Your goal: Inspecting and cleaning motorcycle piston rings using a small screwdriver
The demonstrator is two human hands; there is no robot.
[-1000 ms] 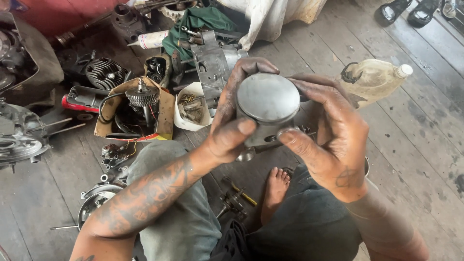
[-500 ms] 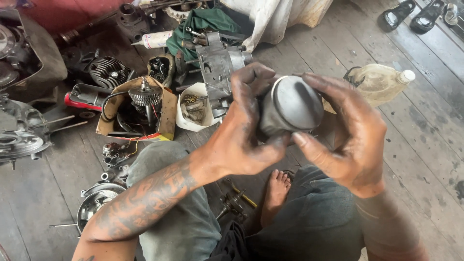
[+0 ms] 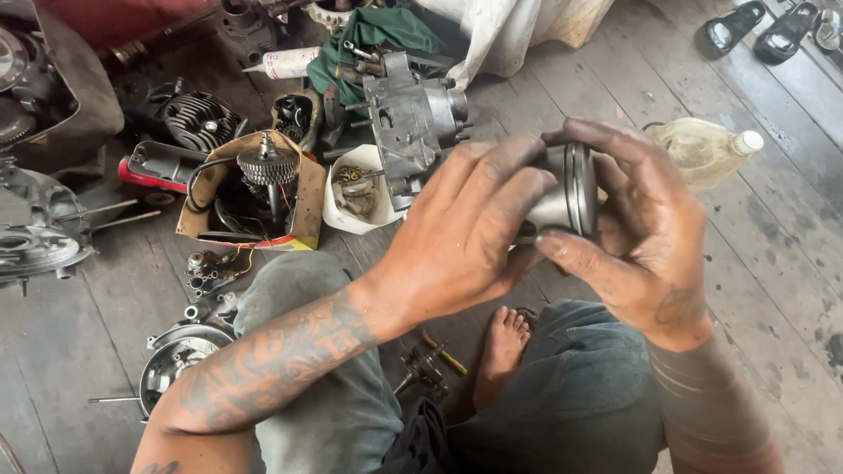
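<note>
Above a plank floor [image 3: 773, 228] strewn with engine parts, the left hand [image 3: 461, 233] and right hand [image 3: 637, 233] clasp a grey piston [image 3: 569, 195] between them.

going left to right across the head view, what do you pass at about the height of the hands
round metal engine cover → cardboard box with a gear → white tub of small parts → left hand → grey piston → right hand → clear plastic bottle
</note>
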